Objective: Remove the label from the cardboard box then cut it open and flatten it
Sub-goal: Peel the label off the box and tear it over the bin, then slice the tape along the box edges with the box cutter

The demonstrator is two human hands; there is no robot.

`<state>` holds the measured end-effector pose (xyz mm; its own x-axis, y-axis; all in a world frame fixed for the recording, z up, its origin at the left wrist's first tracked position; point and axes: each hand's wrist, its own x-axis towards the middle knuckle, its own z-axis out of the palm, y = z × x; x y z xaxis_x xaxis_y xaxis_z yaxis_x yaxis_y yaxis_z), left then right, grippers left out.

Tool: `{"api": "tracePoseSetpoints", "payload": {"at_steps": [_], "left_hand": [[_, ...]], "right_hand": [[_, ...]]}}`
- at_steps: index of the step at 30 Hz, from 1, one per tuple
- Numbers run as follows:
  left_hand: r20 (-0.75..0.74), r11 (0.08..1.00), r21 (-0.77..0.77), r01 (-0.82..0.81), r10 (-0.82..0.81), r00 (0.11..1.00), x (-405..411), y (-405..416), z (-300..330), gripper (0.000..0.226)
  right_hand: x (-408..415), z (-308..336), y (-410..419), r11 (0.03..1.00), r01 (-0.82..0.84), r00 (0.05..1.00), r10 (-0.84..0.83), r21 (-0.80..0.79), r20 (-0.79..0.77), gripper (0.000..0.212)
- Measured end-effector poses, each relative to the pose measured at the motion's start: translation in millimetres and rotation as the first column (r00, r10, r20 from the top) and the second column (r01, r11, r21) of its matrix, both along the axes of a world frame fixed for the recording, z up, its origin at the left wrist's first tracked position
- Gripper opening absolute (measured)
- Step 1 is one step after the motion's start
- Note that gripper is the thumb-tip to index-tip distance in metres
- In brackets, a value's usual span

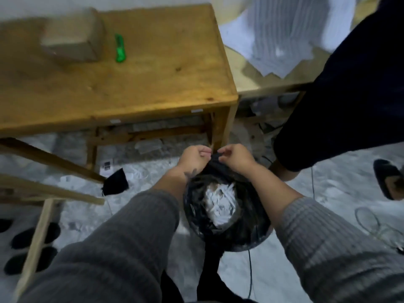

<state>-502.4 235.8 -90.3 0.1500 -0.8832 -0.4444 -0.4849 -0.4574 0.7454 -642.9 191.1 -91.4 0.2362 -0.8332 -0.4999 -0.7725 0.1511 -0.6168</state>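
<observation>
Wooden table (153, 68) with cardboard box (72, 40), well apart from fingers (205, 152).

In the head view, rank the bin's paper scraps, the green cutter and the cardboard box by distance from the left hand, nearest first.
From the left hand:
1. Paper scraps, in the black bin just below the hands.
2. Green cutter, up on the wooden table.
3. Cardboard box, farther left on the table, beyond the cutter.

Both my arms reach forward and down, grey sleeves pushed up the forearms. Left hand (195, 157) and right hand (237, 157) sit close together, fingers (225, 154) curled, each pinching something dark.
</observation>
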Motion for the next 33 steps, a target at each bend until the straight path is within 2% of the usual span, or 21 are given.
{"api": "tracePoseSetpoints", "payload": {"at_steps": [7, 14, 25, 33], "left_hand": [[0.017, 0.979, -0.156, -0.132, 0.136, 0.991, 93, -17, 88, 0.02], [0.046, 0.936, -0.297, -0.191, 0.214, 0.976, 199, -39, 121, 0.021], [0.13, 0.916, -0.367, -0.16, 0.221, 0.967, 356, -96, 130, 0.022], [0.165, 0.917, -0.357, -0.178, 0.25, 0.954, 409, -140, 120, 0.022]], "right_hand": [[81, 100, -28, 0.982, -0.13, 0.982, 0.146, -0.138, 0.115, 0.024], [181, 138, -58, 0.951, -0.188, 0.967, 0.224, -0.247, 0.125, 0.022], [326, 133, -122, 0.959, 0.016, 0.981, 0.039, -0.281, 0.189, 0.019], [374, 121, -170, 0.956, 0.043, 0.998, -0.027, -0.289, 0.062, 0.026]]}}
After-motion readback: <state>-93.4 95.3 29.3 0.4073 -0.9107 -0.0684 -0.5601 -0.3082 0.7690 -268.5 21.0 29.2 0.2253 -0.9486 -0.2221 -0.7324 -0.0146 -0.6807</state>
